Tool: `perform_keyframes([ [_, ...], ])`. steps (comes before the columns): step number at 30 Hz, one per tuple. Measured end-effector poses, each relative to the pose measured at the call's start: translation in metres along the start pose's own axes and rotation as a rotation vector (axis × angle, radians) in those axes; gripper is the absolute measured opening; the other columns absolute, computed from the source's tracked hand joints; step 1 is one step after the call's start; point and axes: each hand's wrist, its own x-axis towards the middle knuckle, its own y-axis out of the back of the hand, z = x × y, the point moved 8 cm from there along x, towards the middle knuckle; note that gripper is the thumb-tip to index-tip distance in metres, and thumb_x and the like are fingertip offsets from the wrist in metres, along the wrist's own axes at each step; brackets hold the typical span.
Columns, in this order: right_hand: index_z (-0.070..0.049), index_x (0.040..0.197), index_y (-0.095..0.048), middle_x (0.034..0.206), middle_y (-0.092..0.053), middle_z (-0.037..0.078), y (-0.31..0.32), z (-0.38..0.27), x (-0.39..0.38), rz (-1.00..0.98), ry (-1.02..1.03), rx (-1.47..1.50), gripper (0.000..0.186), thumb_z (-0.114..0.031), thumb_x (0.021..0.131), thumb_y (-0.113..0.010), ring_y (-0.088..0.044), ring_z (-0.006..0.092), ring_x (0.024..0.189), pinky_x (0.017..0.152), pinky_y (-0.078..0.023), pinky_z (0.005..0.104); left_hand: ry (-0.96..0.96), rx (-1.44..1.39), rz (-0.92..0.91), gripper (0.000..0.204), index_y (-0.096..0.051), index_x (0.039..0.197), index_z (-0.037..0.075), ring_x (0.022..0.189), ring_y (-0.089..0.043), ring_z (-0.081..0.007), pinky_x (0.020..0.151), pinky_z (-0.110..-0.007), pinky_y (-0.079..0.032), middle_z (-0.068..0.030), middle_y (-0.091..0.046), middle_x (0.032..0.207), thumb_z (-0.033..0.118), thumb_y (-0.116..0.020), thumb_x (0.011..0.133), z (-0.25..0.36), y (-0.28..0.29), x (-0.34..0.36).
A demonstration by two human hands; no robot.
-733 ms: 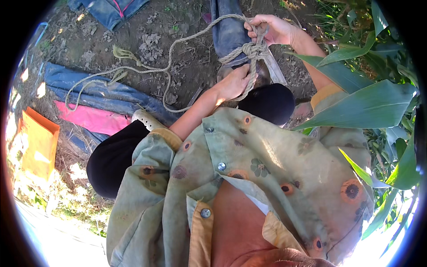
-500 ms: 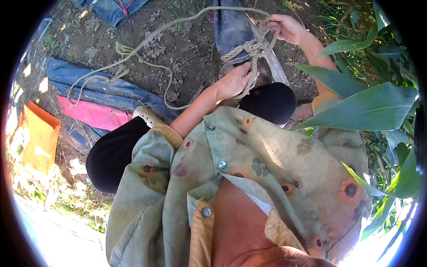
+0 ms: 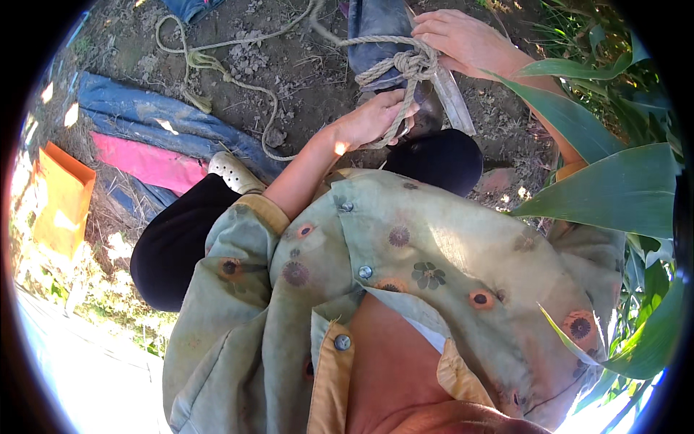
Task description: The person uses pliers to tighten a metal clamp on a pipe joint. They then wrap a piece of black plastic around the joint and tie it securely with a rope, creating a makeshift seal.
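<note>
A thick beige rope (image 3: pixel 405 116) is tied in a bulky knot (image 3: pixel 413 65) over a faded dark-blue cloth (image 3: pixel 369 36) and beside a pale flat wooden strip (image 3: pixel 452 101). My left hand (image 3: pixel 372 118) is closed around the rope just below the knot. Right of the knot, my right hand (image 3: pixel 466 43) has its fingers stretched out and its palm facing down, close to the rope. Whether its fingertips touch the rope I cannot tell. From the knot, the rope's long part runs left across the soil to a small frayed knot (image 3: pixel 206 61).
Blue cloth (image 3: pixel 137 108) and a pink piece (image 3: pixel 148 155) lie on the ground at left, near a pale clog (image 3: pixel 233 172). An orange folder-like object (image 3: pixel 63 199) stands farther left. Broad green leaves (image 3: pixel 607 189) reach in over my right arm.
My right hand has let go of the rope loop and opened beside the knot. The long rope loop has swung away and fallen farther up and left. My left hand still grips the rope.
</note>
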Motion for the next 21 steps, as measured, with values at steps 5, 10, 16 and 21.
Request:
perform_keyframes([
  [5,-0.005,0.085,-0.056,0.085,-0.057,0.011,-0.011,0.008,0.013,-0.232,0.227,0.180,0.029,-0.030,0.073,-0.065,-0.058,0.0313,0.084,0.075,-0.047,0.0403,0.023,0.008,0.118,0.028,-0.050,0.097,0.007,0.065,-0.042,-0.0087,0.055,-0.024,-0.040,-0.0013,-0.048,0.077,0.035,-0.050,0.095,0.000,-0.002,-0.008],
  [10,-0.006,0.082,-0.056,0.082,-0.057,0.011,-0.027,0.013,0.016,-0.279,0.353,0.147,0.030,-0.033,0.074,-0.064,-0.059,0.0303,0.079,0.070,-0.047,0.0395,-0.125,0.195,0.245,0.027,-0.053,0.102,0.003,0.075,-0.049,-0.0102,0.065,-0.024,-0.043,-0.0018,-0.051,0.080,0.029,-0.047,0.097,0.004,0.005,-0.023],
  [16,-0.005,0.092,-0.056,0.085,-0.057,0.011,-0.050,0.036,-0.006,-0.256,0.211,0.097,0.032,-0.024,0.070,-0.069,-0.059,0.0299,0.081,0.069,-0.048,0.0383,-0.956,0.619,1.311,0.013,-0.055,0.093,0.002,0.086,-0.056,-0.0226,0.078,-0.032,-0.044,-0.0115,-0.057,0.087,-0.003,-0.057,0.081,0.038,-0.014,-0.118],
  [21,-0.003,0.090,-0.053,0.080,-0.052,0.010,-0.036,0.025,-0.007,0.045,0.157,0.248,0.041,-0.025,0.062,-0.074,-0.056,0.0317,0.074,0.062,-0.044,0.0387,-0.925,1.225,1.377,0.035,-0.049,0.110,0.003,0.105,-0.051,-0.0299,0.099,-0.047,-0.027,-0.0138,-0.056,0.109,0.013,-0.059,0.078,0.029,-0.031,-0.089],
])
